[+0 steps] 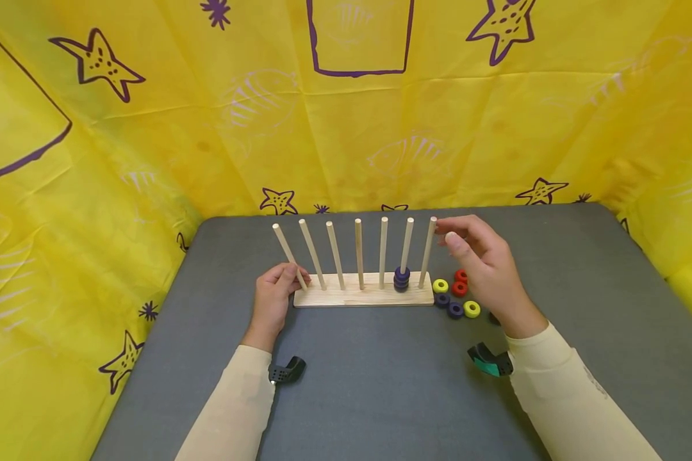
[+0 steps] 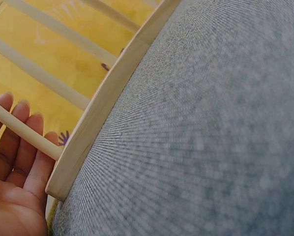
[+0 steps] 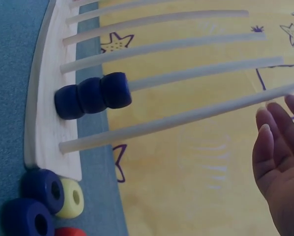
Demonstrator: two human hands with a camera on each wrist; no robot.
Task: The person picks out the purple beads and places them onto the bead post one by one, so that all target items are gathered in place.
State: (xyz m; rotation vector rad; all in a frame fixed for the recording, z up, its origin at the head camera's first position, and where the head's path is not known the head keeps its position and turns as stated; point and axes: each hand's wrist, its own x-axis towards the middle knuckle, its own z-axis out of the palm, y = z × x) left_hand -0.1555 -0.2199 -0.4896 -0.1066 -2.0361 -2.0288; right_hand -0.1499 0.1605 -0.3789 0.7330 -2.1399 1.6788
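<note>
A pale wooden base [image 1: 346,298] carries a row of several upright pegs. My left hand [image 1: 273,291] is at its left end, thumb and fingers around the lower part of the leftmost peg [image 1: 284,243]. In the left wrist view, the fingers [image 2: 31,142] lie behind that peg. Three dark blue rings [image 3: 90,96] are stacked on the second peg from the right. My right hand [image 1: 487,269] is raised at the right end, fingertips right by the top of the rightmost peg [image 1: 428,253]. Nothing shows between its thumb and fingers.
Loose rings lie on the grey table [image 1: 380,378] right of the base: yellow rings [image 1: 471,309], red rings [image 1: 459,289] and blue rings [image 1: 455,310]. One dark ring [image 1: 494,318] is partly hidden under the right hand. Yellow patterned cloth [image 1: 346,141] hangs behind and at both sides.
</note>
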